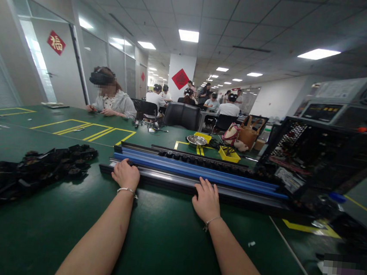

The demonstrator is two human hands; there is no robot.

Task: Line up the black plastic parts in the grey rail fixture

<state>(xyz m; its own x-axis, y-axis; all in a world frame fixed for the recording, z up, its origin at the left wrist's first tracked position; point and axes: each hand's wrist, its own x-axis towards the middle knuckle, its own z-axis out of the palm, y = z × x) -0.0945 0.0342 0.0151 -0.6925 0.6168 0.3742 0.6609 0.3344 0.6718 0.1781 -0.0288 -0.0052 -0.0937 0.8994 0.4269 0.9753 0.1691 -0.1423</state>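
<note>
Long black rails (169, 180) with a shiny metallic strip lie across the green table, beside a long blue rail (196, 169). My left hand (125, 176) is at the left part of the near rail, its fingers curled over a small dark piece that is mostly hidden. Farther right, my right hand (207, 199) rests against the near edge of the same rail, fingers spread and nothing held in them. Behind the blue rail runs a row of small black parts (194, 159).
A heap of black parts (41, 165) covers the left of the green table (160, 247). An open computer case (311, 154) stands at right. Beyond the rails are a metal dish (196, 140) and a yellow tray (229, 154). A person (112, 100) sits across at left.
</note>
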